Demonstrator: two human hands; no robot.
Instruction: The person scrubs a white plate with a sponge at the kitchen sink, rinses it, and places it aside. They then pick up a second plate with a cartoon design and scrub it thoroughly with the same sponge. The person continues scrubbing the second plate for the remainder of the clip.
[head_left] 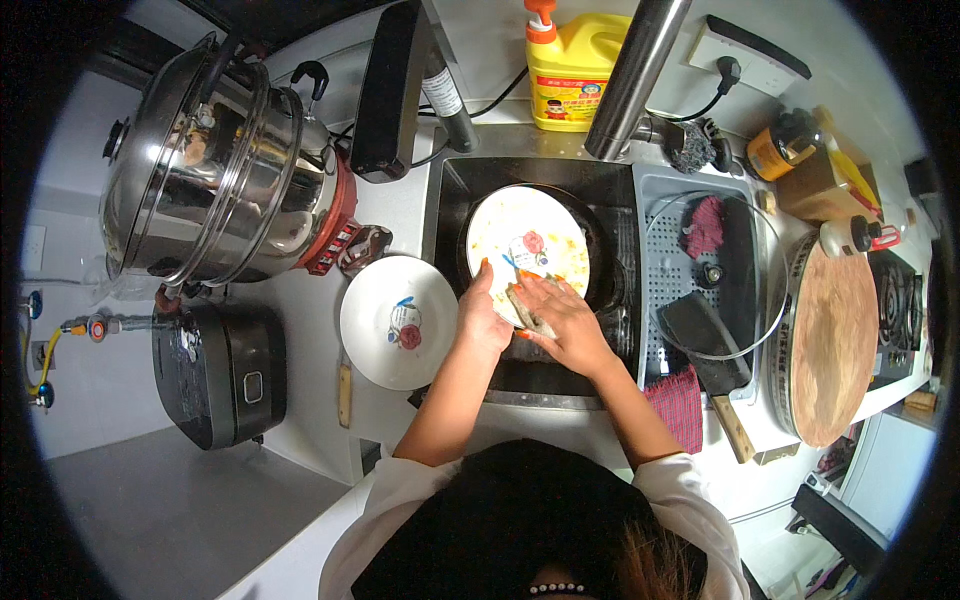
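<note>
Over the dark sink (455, 180) I hold a white plate (500, 222) with a red flower print and yellowish smears. My left hand (484, 318) grips its near left rim, thumb on top; the fingers beneath are hidden. My right hand (565, 325) lies on the plate's near right part, closed over a greyish cloth (527, 312) that shows under the fingers. Below the plate, a dark round pan (608, 270) sits in the basin, mostly covered. A second white flowered plate (375, 310) rests on the counter beside my left forearm.
Right of the sink, a grey draining basket (655, 190) holds a cleaver (705, 340), a clear lid and a red cloth. Farther right stands a round wooden chopping board (835, 340). A steel steamer (210, 160), rice cooker (220, 370) and wooden-handled knife (345, 395) are at left; a yellow detergent jug (570, 75) behind.
</note>
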